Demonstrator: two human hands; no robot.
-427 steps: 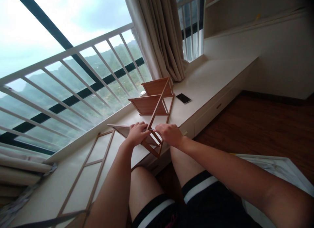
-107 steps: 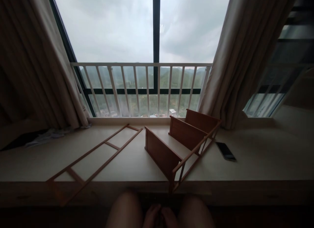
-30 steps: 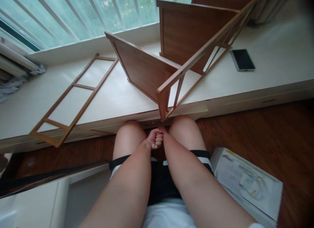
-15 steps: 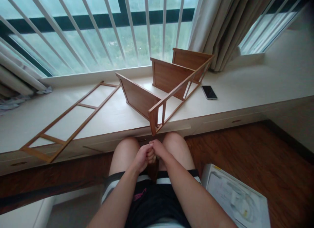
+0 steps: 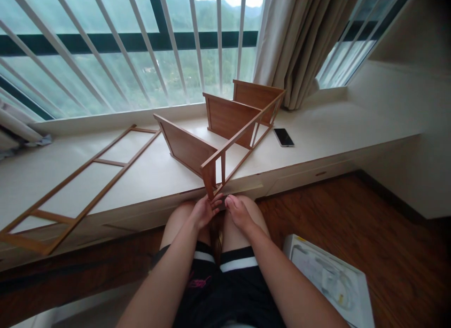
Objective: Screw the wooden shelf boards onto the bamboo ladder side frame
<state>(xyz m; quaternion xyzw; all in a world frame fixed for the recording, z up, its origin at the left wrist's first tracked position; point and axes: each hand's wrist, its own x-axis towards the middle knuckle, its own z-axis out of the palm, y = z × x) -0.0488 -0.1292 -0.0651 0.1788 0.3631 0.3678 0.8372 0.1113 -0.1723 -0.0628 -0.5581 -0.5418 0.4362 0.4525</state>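
My left hand (image 5: 206,211) is just below the near end of a partly assembled wooden shelf (image 5: 230,114). Its fingers are spread and hold nothing; whether a fingertip touches the frame I cannot tell. To its right, over my knee, my right hand (image 5: 237,211) is closed with the fingers curled in, and nothing shows in it. The shelf lies on its side on the white window ledge (image 5: 317,130), with several brown panels standing up from a ladder-like side frame. A second, loose wooden side frame (image 5: 102,187) lies to the left, its near end jutting past the ledge's edge.
A black phone (image 5: 283,137) lies on the ledge right of the shelf. An open white box (image 5: 331,276) with clear plastic-wrapped contents sits on the wooden floor (image 5: 380,238) to my right. Behind the ledge are window bars (image 5: 193,41) and a beige curtain (image 5: 285,46).
My hands were clasped together and have come apart; the left one has opened its fingers. The view has tilted up and turned slightly right. The shelf and the loose frame stay in place.
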